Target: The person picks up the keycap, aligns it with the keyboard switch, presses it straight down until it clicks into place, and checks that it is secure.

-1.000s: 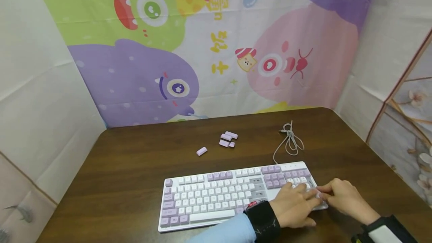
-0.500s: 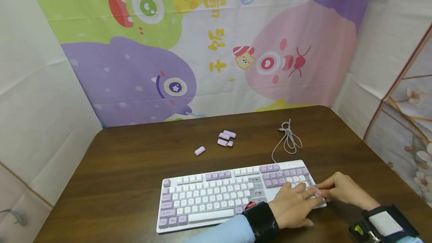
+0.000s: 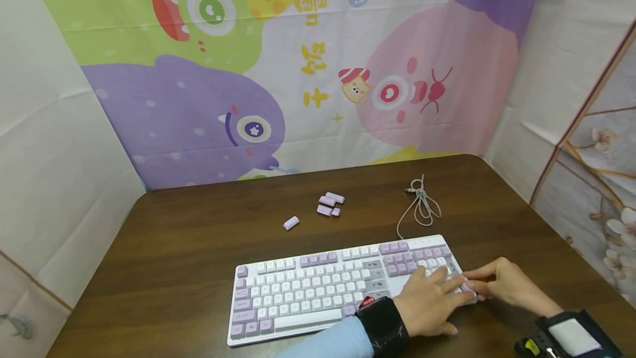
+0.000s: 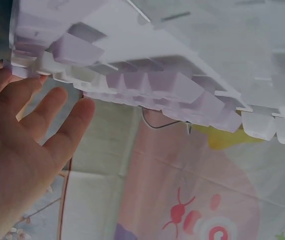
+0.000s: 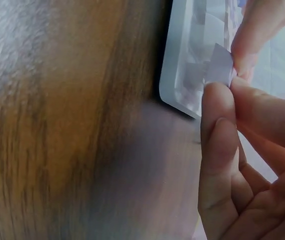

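A white and lavender keyboard (image 3: 308,294) lies on the brown desk. At its right front corner my right hand (image 3: 502,286) pinches a small lavender keycap (image 5: 220,65) between thumb and fingertips, close over the keyboard's edge. My left hand (image 3: 427,303) rests across the number pad, its thumb apart from the other fingers. In the right wrist view a left fingertip (image 5: 247,45) meets the far side of that keycap. The left wrist view shows the left hand (image 4: 27,130) with extended fingers, tips at the row's end. Several number keys are hidden beneath it.
Several loose lavender keycaps (image 3: 325,210) lie behind the keyboard, with a single keycap (image 3: 291,223) to their left. A bundled white cable (image 3: 421,206) runs from the keyboard's back edge. A cartoon cloth (image 3: 298,70) hangs behind the desk (image 3: 199,247).
Both hands stay at the keyboard's right front corner. The right hand's fingertips have shifted only slightly at the keycap. The head view has drifted a little, so the scene sits further left.
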`<state>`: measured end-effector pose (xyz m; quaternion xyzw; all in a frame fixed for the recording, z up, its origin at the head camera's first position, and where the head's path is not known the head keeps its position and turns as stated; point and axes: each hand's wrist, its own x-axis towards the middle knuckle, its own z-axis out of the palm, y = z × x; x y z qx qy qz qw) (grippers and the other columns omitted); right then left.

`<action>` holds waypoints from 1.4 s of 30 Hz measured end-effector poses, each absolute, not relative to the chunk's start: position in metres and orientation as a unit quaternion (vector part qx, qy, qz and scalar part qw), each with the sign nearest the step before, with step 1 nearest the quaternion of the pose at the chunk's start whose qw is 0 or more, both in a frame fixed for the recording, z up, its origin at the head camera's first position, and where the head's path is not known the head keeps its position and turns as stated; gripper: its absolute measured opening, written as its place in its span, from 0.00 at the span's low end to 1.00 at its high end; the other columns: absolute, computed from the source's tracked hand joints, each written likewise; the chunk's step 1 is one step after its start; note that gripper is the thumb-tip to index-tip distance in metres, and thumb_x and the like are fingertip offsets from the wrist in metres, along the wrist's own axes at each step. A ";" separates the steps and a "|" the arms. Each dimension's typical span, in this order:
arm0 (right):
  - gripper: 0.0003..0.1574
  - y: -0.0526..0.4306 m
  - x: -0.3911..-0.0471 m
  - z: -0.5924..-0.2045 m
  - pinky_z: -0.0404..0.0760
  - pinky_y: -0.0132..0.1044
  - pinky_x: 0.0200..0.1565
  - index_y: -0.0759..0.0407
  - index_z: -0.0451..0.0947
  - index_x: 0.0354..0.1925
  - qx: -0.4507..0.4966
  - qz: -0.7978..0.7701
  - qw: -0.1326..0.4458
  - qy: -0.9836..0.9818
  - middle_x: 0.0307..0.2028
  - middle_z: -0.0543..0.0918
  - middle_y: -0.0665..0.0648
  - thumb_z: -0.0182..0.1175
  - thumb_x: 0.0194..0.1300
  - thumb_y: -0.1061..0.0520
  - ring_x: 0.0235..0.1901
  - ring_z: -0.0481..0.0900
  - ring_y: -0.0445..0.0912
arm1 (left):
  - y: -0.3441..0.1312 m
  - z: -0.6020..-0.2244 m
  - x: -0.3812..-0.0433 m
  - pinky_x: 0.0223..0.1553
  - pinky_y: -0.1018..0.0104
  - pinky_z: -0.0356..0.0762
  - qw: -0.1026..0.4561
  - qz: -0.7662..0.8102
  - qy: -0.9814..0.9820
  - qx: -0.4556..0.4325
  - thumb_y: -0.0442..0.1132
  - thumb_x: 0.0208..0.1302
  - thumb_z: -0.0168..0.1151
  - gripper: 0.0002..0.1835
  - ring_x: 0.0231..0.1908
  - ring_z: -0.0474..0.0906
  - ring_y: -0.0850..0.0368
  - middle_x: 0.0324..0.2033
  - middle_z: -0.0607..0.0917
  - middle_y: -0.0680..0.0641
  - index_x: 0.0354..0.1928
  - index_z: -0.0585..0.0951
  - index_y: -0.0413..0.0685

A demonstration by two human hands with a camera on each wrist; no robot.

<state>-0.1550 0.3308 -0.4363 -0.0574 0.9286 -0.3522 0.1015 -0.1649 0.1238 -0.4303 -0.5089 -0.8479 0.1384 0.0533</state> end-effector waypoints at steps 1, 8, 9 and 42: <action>0.19 0.331 -0.155 -0.437 0.71 0.29 0.22 0.74 0.80 0.42 -0.062 -0.353 0.099 0.928 0.21 0.84 0.55 0.62 0.57 0.59 0.18 0.72 0.32 | 0.124 -0.430 -0.165 0.52 0.69 0.65 0.055 0.142 -0.848 -0.507 0.73 0.53 0.49 0.38 0.64 0.59 0.67 0.68 0.58 0.68 0.67 0.56 0.80; 0.19 0.339 -0.162 -0.441 0.76 0.29 0.24 0.80 0.77 0.42 -0.102 -0.381 0.116 0.912 0.28 0.86 0.61 0.59 0.59 0.62 0.21 0.74 0.29 | 0.125 -0.435 -0.165 0.52 0.68 0.65 0.059 0.145 -0.854 -0.496 0.73 0.52 0.50 0.41 0.65 0.58 0.66 0.69 0.59 0.65 0.68 0.54 0.78; 0.19 0.340 -0.162 -0.442 0.76 0.29 0.25 0.81 0.76 0.43 -0.104 -0.385 0.120 0.909 0.28 0.86 0.62 0.58 0.60 0.63 0.22 0.74 0.29 | 0.125 -0.436 -0.165 0.52 0.68 0.65 0.062 0.147 -0.856 -0.492 0.74 0.51 0.50 0.41 0.65 0.58 0.66 0.69 0.59 0.65 0.68 0.54 0.79; 0.08 0.307 -0.168 -0.425 0.66 0.36 0.25 0.56 0.86 0.25 0.036 -0.205 0.064 0.976 0.22 0.85 0.52 0.69 0.46 0.53 0.22 0.71 0.41 | 0.124 -0.436 -0.166 0.50 0.69 0.65 0.074 0.124 -0.860 -0.490 0.74 0.48 0.52 0.37 0.64 0.61 0.66 0.66 0.65 0.66 0.63 0.63 0.79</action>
